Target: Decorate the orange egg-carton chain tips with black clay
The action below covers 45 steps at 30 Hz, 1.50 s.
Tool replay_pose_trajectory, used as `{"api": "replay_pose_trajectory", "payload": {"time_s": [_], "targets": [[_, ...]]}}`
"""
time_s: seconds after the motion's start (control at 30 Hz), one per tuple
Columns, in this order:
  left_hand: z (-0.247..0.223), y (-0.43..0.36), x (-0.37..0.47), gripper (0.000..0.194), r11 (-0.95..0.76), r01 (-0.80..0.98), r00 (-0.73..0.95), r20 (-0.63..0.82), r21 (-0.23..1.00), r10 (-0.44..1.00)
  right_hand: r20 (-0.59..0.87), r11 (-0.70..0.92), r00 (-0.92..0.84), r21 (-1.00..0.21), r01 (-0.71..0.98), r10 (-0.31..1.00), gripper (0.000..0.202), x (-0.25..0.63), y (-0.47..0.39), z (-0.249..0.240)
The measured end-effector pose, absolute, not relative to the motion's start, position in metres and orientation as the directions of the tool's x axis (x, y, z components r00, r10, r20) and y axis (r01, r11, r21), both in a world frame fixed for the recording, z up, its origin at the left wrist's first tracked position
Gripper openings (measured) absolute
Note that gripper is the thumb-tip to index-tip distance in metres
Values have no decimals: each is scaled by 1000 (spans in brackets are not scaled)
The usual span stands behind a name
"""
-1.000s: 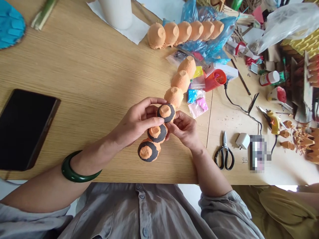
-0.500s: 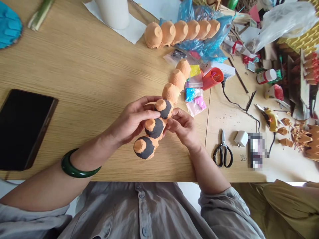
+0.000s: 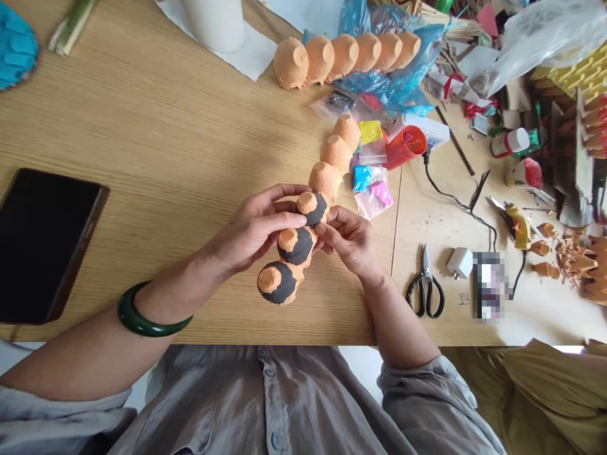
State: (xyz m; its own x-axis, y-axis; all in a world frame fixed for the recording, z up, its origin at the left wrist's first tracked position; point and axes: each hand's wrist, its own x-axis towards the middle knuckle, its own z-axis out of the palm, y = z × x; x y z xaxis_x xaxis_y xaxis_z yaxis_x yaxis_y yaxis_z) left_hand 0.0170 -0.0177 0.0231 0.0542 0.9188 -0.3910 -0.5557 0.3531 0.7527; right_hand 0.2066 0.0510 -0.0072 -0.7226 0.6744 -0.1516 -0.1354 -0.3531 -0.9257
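Over the near part of the table I hold a strip of egg-carton cups (image 3: pixel 324 181), orange all over, with black patches around the tips of the three cups nearest me. My left hand (image 3: pixel 265 227) is closed on it, thumb on the third cup from the near end and fingers behind. From the other side my right hand (image 3: pixel 348 239) pinches the strip's edge between the second and third cups, at the rim of a black patch. The right fingertips are partly hidden. A second orange egg-carton strip (image 3: pixel 344 58) lies farther back, partly on a blue plastic bag (image 3: pixel 408 85).
Small bags of coloured clay (image 3: pixel 372 189) and an orange cup (image 3: pixel 405 147) stand right of the strip. Scissors (image 3: pixel 425 284), a white plug adapter (image 3: pixel 459 262) and a yellow glue gun (image 3: pixel 518 226) lie rightward. A black tablet (image 3: pixel 50 243) is at left.
The held strip has shifted very slightly toward the right at its near end. My right fingertips have moved a little up along its edge. Both hands keep their hold.
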Motion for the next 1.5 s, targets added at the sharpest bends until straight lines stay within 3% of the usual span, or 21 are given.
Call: {"api": "replay_pose_trajectory", "payload": {"time_s": [0.27, 0.53, 0.7, 1.0, 1.27, 1.5], "targets": [[24, -17, 16, 46, 358, -519, 23, -406, 776, 914, -170, -399, -748, -907, -137, 642, 47, 211, 53, -10], [22, -20, 16, 52, 273, -412, -21, -309, 869, 951, -212, -364, -701, -928, -74, 681, 48, 210, 50, -13], [21, -20, 18, 46, 288, -448, -18, -331, 846, 943, -246, -381, -691, -923, -46, 680, 58, 208, 49, -11], [25, -16, 14, 42, 359, -571, 33, -417, 738, 908, -100, -353, -713, -911, -215, 694, 39, 210, 51, -12], [26, -18, 15, 46, 359, -583, 61, -401, 729, 914, -157, -342, -713, -932, -123, 684, 56, 208, 51, -5], [22, -17, 16, 44, 378, -585, 62, -425, 717, 903, -165, -329, -713, -939, -97, 681, 57, 209, 53, -4]]}}
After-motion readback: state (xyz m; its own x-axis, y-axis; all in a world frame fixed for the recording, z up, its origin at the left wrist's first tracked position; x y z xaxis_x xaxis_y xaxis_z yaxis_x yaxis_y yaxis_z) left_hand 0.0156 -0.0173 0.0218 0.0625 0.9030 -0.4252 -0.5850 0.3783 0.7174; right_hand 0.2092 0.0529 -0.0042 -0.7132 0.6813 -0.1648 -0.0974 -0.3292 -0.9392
